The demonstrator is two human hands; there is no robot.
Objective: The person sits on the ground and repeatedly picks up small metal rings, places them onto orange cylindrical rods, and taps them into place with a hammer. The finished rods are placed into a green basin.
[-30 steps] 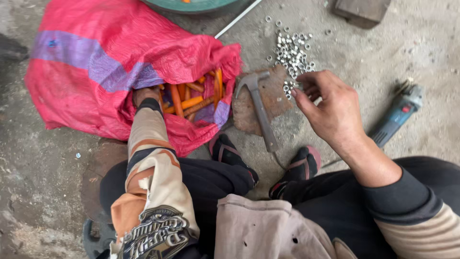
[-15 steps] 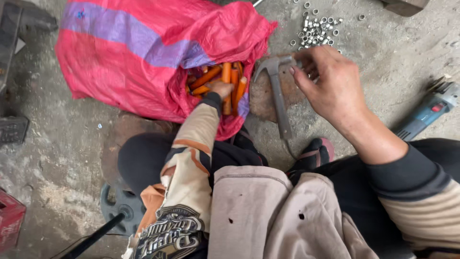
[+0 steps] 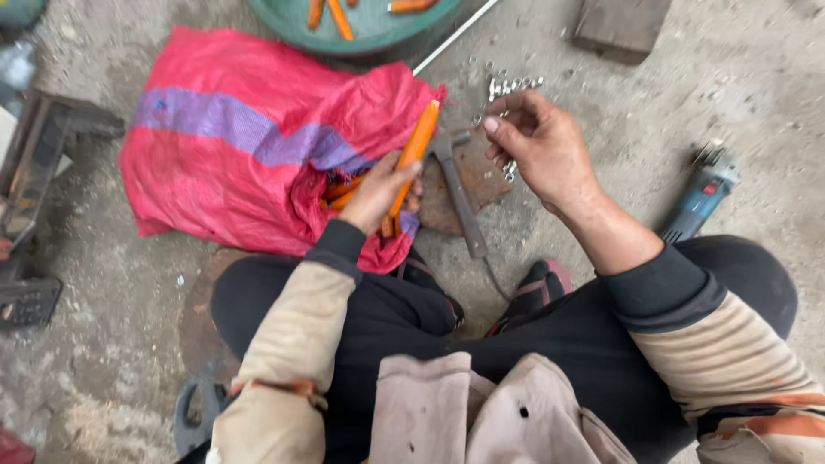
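Note:
My left hand (image 3: 376, 193) grips a long orange rod (image 3: 412, 155) and holds it up just outside the mouth of a red and purple woven sack (image 3: 249, 146). More orange rods (image 3: 342, 191) show inside the sack's opening. My right hand (image 3: 540, 150) hovers over a pile of small silver metal pieces (image 3: 509, 86), fingers curled with the tips pinched; whether a piece sits between them is too small to tell. A hammer (image 3: 460, 198) lies on a rusty metal plate (image 3: 481, 176) between both hands.
A green basin (image 3: 378, 30) with orange rods sits at the top. A blue angle grinder (image 3: 700, 193) lies at the right, a wooden block (image 3: 620, 27) at the upper right. Dark metal objects (image 3: 34, 163) stand at the left. My legs and sandalled feet (image 3: 537, 288) are below.
My left hand has pulled an orange rod out of the sack and raised it. My right hand stays over the silver pieces. The camera has tilted and shifted.

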